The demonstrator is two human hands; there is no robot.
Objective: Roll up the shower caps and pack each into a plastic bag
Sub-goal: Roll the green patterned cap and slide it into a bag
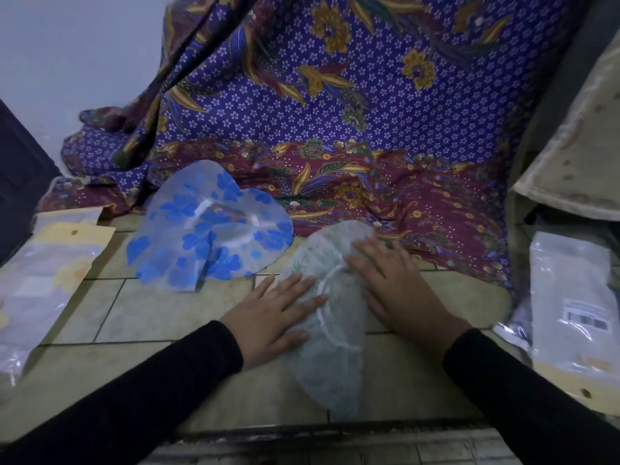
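A pale green-patterned shower cap (pixel 330 347), folded into a long half shape, lies on the tiled floor in front of me. My left hand (pixel 273 317) presses flat on its left side with straight fingers. My right hand (pixel 392 283) lies flat on its right side, fingers spread toward the white elastic seam. A second shower cap (pixel 208 226), clear with blue flowers, lies spread out to the upper left. Plastic bags with yellow header cards lie at the left (pixel 50 273) and at the right (pixel 570 317).
A purple and maroon batik cloth (pixel 352 112) hangs and pools behind the caps. A beige mat or board (pixel 577 156) leans at the right. A dark door edge (pixel 20 182) stands at the far left. Tiled floor (pixel 151 313) shows between the caps and bags.
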